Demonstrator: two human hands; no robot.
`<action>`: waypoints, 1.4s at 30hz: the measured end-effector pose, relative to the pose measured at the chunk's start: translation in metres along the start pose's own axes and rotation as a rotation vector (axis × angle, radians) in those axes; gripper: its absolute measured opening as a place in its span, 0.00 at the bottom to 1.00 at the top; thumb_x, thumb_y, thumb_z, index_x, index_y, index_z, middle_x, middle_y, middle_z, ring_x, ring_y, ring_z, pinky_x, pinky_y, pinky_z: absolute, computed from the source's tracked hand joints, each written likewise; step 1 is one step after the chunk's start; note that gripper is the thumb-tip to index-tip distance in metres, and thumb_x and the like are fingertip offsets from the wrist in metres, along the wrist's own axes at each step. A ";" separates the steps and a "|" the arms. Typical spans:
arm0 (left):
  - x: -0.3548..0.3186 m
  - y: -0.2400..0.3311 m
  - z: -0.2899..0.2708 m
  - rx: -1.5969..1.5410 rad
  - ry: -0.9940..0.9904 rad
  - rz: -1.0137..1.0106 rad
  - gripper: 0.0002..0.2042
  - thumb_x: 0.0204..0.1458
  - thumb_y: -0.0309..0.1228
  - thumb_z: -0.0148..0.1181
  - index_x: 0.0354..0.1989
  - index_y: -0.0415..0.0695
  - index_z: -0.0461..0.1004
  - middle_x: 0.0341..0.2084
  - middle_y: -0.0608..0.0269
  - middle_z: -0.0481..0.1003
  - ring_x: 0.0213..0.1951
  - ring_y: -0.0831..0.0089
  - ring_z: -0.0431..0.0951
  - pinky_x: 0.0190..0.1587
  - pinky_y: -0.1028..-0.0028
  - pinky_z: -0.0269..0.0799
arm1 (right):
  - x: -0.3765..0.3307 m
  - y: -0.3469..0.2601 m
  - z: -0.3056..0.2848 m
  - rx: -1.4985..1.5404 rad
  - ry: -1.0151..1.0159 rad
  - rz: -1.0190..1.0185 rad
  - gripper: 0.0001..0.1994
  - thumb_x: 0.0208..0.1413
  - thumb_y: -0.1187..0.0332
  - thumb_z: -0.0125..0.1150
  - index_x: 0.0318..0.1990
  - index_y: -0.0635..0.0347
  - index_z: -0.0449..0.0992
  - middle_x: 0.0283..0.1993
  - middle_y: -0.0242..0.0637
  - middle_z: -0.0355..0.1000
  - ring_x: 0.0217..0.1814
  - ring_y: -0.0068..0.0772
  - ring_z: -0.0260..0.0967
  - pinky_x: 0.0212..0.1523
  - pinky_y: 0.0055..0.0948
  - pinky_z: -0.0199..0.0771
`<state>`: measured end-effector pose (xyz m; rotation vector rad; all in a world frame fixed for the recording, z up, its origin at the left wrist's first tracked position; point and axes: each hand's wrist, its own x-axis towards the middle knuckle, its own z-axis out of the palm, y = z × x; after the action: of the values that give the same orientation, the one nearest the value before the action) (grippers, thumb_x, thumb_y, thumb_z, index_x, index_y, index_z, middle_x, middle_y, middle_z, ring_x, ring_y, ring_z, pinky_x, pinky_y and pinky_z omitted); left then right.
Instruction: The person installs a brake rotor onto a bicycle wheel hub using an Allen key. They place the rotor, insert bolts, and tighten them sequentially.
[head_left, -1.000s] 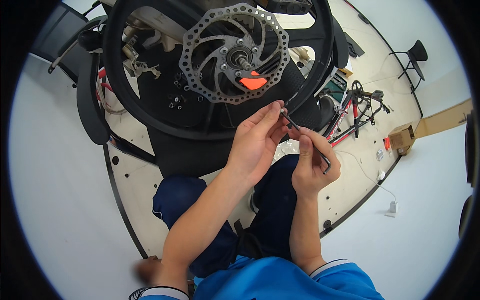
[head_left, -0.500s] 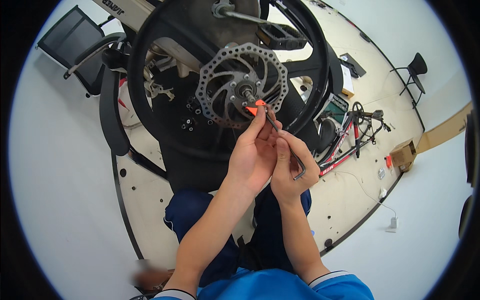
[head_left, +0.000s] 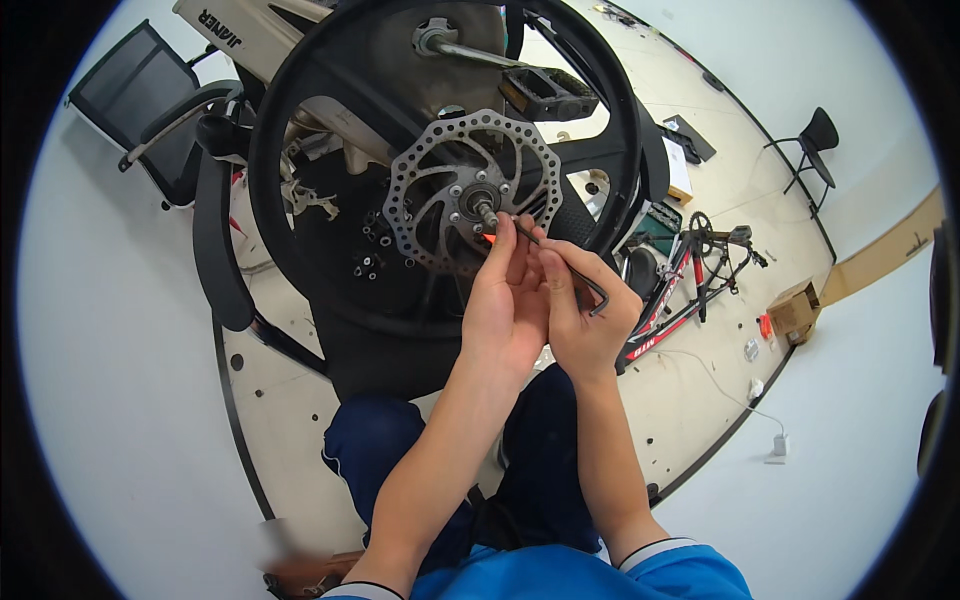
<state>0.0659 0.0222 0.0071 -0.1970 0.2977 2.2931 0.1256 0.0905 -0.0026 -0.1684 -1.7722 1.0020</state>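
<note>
My right hand (head_left: 595, 320) is closed around a dark L-shaped hex key (head_left: 596, 289), its bent end sticking out by the palm. My left hand (head_left: 500, 318) pinches a small flat orange piece (head_left: 489, 239), mostly covered by thumb and fingers; its kind is unclear. The key's far end reaches the left fingertips. Both hands are beside the axle (head_left: 487, 213) and lower edge of a perforated brake disc (head_left: 399, 232), which is bolted to a black wheel (head_left: 262, 170). Whether the key touches a bolt is hidden by the fingers.
Loose nuts and small parts (head_left: 368, 268) lie on the black seat behind the wheel. A pedal (head_left: 548, 93) on its crank juts out above the disc. Right of the wheel are a green tray (head_left: 660, 222), a red-and-black bike frame (head_left: 672, 310) and a cardboard box (head_left: 795, 312).
Both hands have risen a little with the key and orange piece, closer to the disc's axle. Less of the orange piece shows. The wheel sits slightly lower and further left in view.
</note>
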 end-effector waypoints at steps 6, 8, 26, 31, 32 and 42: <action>0.001 -0.004 -0.009 0.040 -0.006 0.008 0.13 0.63 0.44 0.62 0.44 0.47 0.80 0.40 0.68 0.80 0.45 0.77 0.79 0.51 0.74 0.75 | 0.002 -0.001 0.001 0.026 0.010 0.034 0.06 0.56 0.80 0.67 0.41 0.70 0.83 0.37 0.43 0.83 0.37 0.29 0.82 0.41 0.23 0.80; 0.001 -0.001 -0.001 0.022 0.044 0.040 0.13 0.62 0.44 0.62 0.44 0.46 0.80 0.39 0.68 0.80 0.45 0.76 0.79 0.51 0.74 0.75 | 0.007 -0.002 0.000 -0.029 -0.061 -0.021 0.06 0.61 0.82 0.62 0.44 0.73 0.81 0.40 0.43 0.83 0.41 0.29 0.82 0.44 0.24 0.81; 0.003 0.003 0.002 0.028 0.140 -0.005 0.14 0.59 0.45 0.66 0.41 0.48 0.79 0.38 0.69 0.79 0.43 0.72 0.78 0.47 0.68 0.75 | 0.014 -0.019 0.012 -0.344 0.037 -0.205 0.06 0.54 0.74 0.72 0.38 0.65 0.85 0.32 0.38 0.83 0.29 0.25 0.81 0.32 0.19 0.77; 0.004 0.002 0.002 0.001 0.139 -0.021 0.13 0.60 0.45 0.64 0.41 0.47 0.79 0.37 0.69 0.78 0.42 0.71 0.78 0.46 0.67 0.75 | 0.014 -0.012 0.011 -0.380 0.064 -0.246 0.06 0.52 0.75 0.74 0.36 0.65 0.85 0.31 0.37 0.83 0.27 0.23 0.80 0.30 0.17 0.76; 0.002 0.003 0.002 0.001 0.133 -0.026 0.13 0.61 0.44 0.64 0.41 0.47 0.79 0.38 0.68 0.79 0.43 0.71 0.78 0.47 0.67 0.74 | 0.014 -0.008 0.012 -0.370 0.083 -0.289 0.07 0.50 0.75 0.75 0.37 0.65 0.85 0.30 0.37 0.83 0.25 0.24 0.78 0.27 0.18 0.74; -0.003 0.008 -0.001 -0.029 -0.043 -0.046 0.10 0.65 0.36 0.57 0.47 0.45 0.78 0.41 0.67 0.79 0.45 0.77 0.78 0.53 0.72 0.73 | 0.017 -0.004 0.013 -0.243 0.091 -0.327 0.14 0.46 0.77 0.77 0.42 0.64 0.84 0.32 0.38 0.81 0.27 0.28 0.77 0.30 0.20 0.76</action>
<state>0.0623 0.0145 0.0077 -0.1671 0.2354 2.2539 0.1081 0.0901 0.0110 -0.0705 -1.7637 0.5373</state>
